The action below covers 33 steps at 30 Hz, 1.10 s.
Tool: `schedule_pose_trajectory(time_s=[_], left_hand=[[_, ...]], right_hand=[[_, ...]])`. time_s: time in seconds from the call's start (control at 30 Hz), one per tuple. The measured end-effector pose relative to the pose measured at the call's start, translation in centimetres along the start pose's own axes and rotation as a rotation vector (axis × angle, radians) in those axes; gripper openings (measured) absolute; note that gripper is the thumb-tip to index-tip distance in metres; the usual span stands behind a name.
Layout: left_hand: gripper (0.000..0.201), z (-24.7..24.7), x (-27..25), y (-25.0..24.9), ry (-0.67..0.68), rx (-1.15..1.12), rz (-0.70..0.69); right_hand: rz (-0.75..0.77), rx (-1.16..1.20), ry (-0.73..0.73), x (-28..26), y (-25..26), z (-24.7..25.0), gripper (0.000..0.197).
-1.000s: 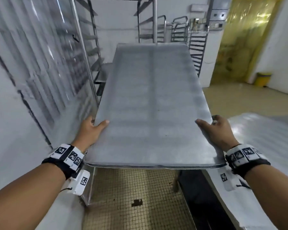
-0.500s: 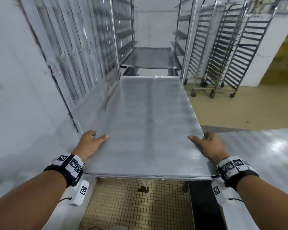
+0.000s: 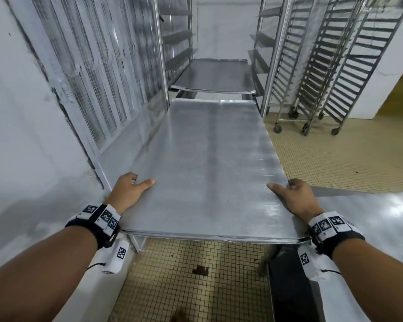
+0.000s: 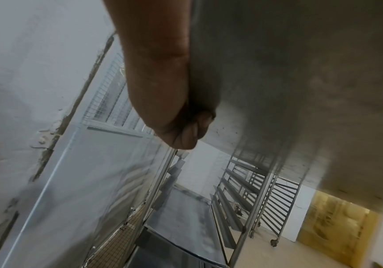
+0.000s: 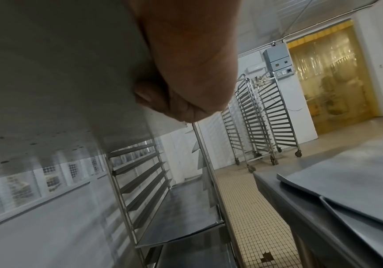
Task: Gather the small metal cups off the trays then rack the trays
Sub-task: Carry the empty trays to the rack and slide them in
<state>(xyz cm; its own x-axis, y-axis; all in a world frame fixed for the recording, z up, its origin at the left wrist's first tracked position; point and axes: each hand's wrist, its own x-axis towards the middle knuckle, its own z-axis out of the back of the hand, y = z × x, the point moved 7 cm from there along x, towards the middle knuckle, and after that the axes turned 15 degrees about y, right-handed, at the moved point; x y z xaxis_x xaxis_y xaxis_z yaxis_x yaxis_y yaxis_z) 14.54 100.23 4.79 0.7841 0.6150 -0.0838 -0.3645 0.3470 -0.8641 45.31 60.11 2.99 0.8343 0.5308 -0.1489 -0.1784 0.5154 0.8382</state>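
I've got the tray (image 3: 209,163) level, far edge at the rack (image 3: 275,54) mouth. Left hand (image 3: 126,192) grasping its left rim, right hand (image 3: 297,198) its right rim, fingers (image 4: 194,127) curled underneath.

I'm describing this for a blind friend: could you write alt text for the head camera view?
Two bare hands, left hand and right hand, grip the side edges of a large empty metal tray, its far end pointing at a steel rack already holding another tray. More wheeled racks stand to the right.
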Motion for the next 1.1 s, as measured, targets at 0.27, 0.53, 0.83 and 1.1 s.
schedule_pose_trajectory(time_s=[0.27,0.53,0.83,1.1], left_hand=[[0.054,0.9,10.9,2.4,0.082,-0.006,0.043],[0.055,1.6,18.8,3.5,0.126,0.011,0.041],[0.055,1.6,25.7,3.6,0.146,-0.011,0.067],[0.061,1.2,31.8,3.5,0.098,0.012,0.062]], right_hand=[[-0.026,-0.046,-0.021,7.4,1.5,-2.2,0.058],[-0.091,-0.036,-0.055,13.0,1.8,-4.3,0.061],[-0.137,-0.093,-0.049,17.9,4.1,-4.9,0.055],[-0.142,-0.089,-0.029,23.0,5.9,-4.7,0.045]])
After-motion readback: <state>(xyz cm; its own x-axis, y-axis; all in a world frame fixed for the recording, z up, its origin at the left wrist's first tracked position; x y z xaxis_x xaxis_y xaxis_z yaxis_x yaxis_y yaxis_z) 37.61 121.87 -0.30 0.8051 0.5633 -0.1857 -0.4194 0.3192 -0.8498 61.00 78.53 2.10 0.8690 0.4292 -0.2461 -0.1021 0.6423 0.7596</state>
